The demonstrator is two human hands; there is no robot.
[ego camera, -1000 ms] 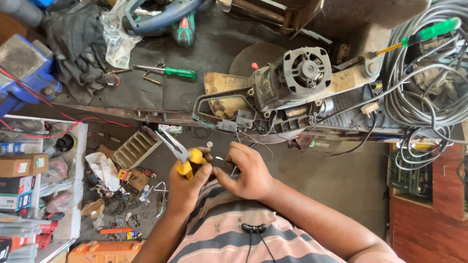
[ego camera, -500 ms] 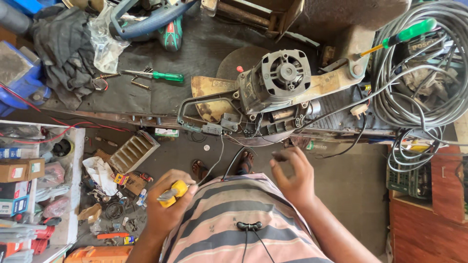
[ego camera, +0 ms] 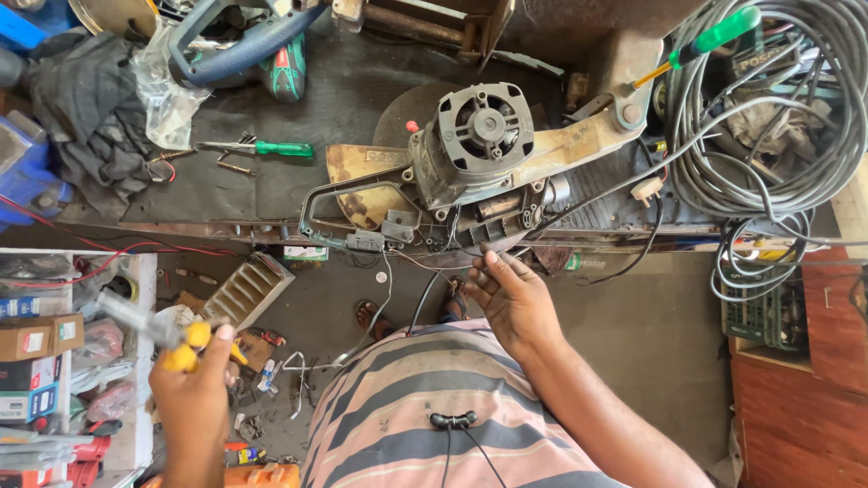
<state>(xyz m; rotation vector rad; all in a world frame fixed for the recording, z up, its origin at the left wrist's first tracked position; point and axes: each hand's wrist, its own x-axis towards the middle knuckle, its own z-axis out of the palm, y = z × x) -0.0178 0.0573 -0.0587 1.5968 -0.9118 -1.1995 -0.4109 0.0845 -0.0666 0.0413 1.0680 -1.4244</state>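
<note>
My left hand grips yellow-handled pliers, held out to the left over the littered floor, jaws pointing left and blurred. My right hand reaches toward the underside of a grey electric motor with a rusty metal guard at the bench's front edge; its fingers are apart, touching thin wires hanging there. It holds nothing that I can make out. My striped shirt fills the bottom middle.
A green-handled screwdriver lies on the dark bench mat. Coiled grey cables pile at the right, with another green screwdriver above. Shelves of boxes stand at left. Scrap litters the floor.
My left hand swung the pliers away from the motor wires, out to the left. My right hand rose from my lap to the wires under the motor.
</note>
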